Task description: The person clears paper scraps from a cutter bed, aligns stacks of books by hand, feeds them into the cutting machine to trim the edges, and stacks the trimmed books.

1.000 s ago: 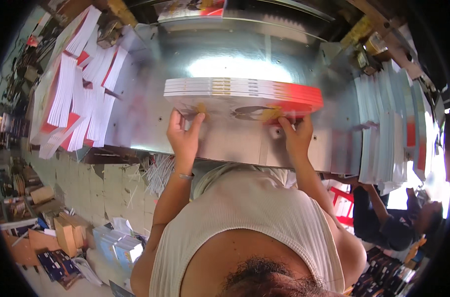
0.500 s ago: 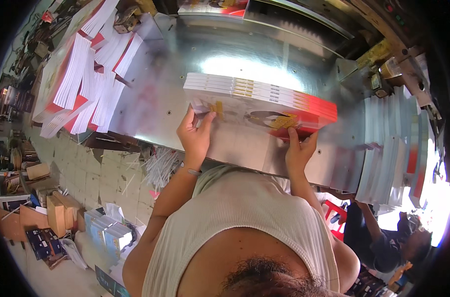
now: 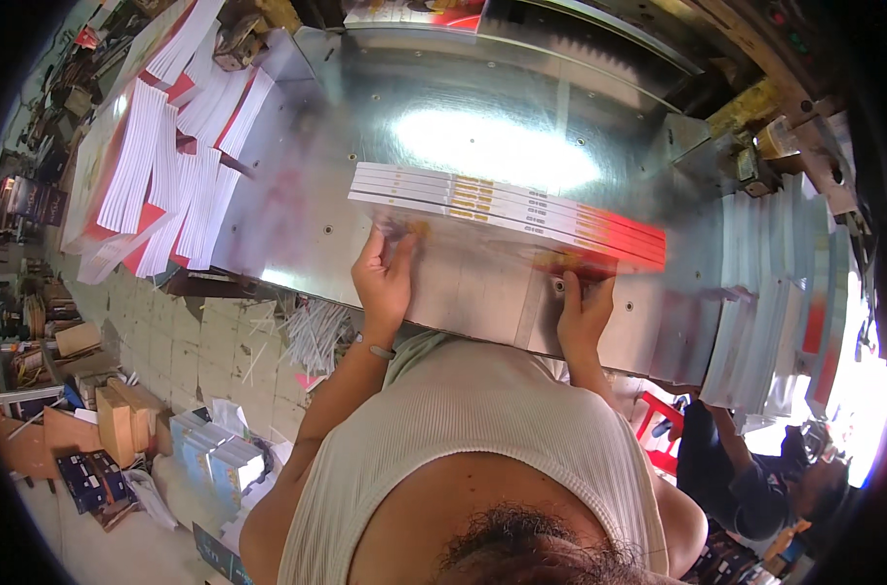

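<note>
A stack of several thin paperback books (image 3: 507, 216) stands spines up on the shiny metal table (image 3: 463, 292) in front of me. The spines are white with gold and red, turning fully red at the right end. Under the stack's left part my left hand (image 3: 383, 283) is closed on its near side, thumb showing and fingertips partly hidden. My right hand (image 3: 587, 310) grips the near side close to the red end, thumb up and other fingers partly hidden behind the books. The lower edge of the stack is blurred.
Fanned piles of white-paged, red-covered books (image 3: 136, 166) sit at the table's left end. Another row of books (image 3: 755, 292) stands at the right. A machine with a dark slotted bar (image 3: 580, 49) is behind. Paper strips (image 3: 316, 336) litter the floor; a person (image 3: 746, 478) is at lower right.
The stack has tipped, so its spines face up more and the front cover shows far less. Its left end has shifted slightly left. Both hands keep hold and have moved slightly lower.
</note>
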A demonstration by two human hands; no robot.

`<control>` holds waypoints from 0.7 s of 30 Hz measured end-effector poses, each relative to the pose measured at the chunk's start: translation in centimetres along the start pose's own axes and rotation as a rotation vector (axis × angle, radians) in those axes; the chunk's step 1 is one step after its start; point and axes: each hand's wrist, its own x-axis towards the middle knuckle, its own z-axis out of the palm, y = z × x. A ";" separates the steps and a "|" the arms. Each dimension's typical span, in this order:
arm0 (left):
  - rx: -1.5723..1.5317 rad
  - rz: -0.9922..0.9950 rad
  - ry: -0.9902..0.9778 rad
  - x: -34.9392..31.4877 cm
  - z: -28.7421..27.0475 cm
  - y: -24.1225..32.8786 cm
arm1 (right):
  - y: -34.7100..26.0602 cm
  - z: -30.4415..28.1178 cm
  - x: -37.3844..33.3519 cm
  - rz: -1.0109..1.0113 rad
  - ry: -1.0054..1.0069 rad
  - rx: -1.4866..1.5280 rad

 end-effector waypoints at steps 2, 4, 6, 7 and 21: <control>0.020 -0.034 -0.020 -0.3 -0.9 -1.6 | 0.3 -0.8 0.1 -0.066 -0.033 -0.178; 0.031 -0.067 -0.044 -0.1 -0.7 -1.4 | 0.8 -1.7 0.3 -0.025 -0.079 -0.220; -0.078 -0.012 0.010 0.2 -0.2 -1.0 | 0.7 -2.2 0.7 0.012 -0.126 -0.263; -0.085 -0.009 0.011 0.5 -0.2 -1.1 | 0.4 -2.2 0.9 0.018 -0.128 -0.239; 0.096 -0.064 -0.439 12.7 8.8 -1.3 | 2.4 -8.1 13.4 0.107 -0.104 -0.154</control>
